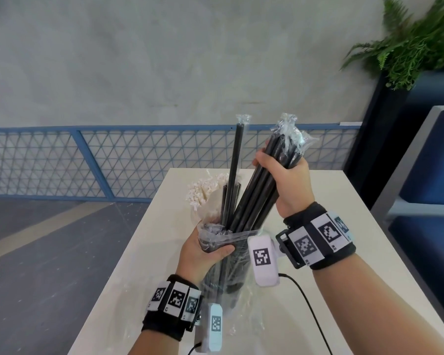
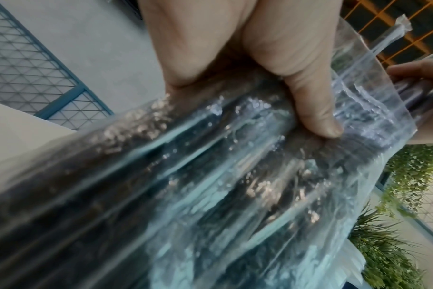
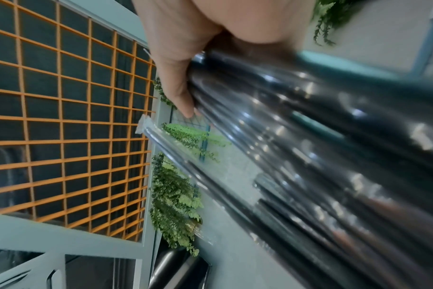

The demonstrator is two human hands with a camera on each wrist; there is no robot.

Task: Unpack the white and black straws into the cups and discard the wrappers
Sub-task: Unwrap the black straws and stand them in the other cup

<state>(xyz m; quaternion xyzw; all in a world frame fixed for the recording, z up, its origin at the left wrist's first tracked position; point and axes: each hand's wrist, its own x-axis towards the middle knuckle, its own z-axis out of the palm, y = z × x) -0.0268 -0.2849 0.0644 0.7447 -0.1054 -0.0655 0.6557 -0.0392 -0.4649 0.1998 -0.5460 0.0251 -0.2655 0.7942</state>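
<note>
Cups hidden behind the clear bag (image 1: pixel 226 254) gripped by the left hand (image 1: pixel 203 254); right hand (image 1: pixel 285 180) clutches black straws (image 1: pixel 256 196); white straws (image 1: pixel 203 190) at 11 o'clock on the beige table (image 1: pixel 344 265).

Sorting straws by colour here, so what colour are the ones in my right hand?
Black straws, gripped by the right hand; clearest in the head view.
</note>
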